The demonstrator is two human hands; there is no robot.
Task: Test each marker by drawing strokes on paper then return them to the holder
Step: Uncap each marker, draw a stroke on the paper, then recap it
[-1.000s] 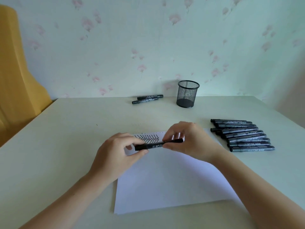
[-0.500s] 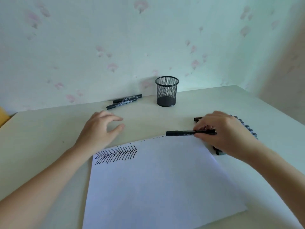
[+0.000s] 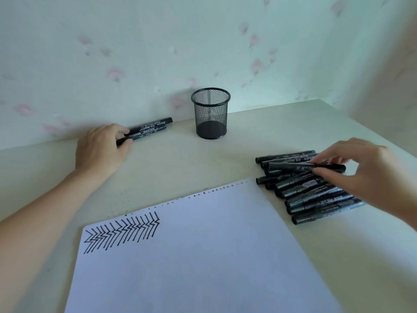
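My right hand is pinching one black marker between thumb and fingertips, holding it across the top of the row of markers lying side by side just right of the paper. My left hand is reaching to the two markers near the wall, fingers curling round the nearer one's end. The mesh holder is standing upright between both groups, well apart from my hands. Zigzag strokes are showing on the paper's top-left corner
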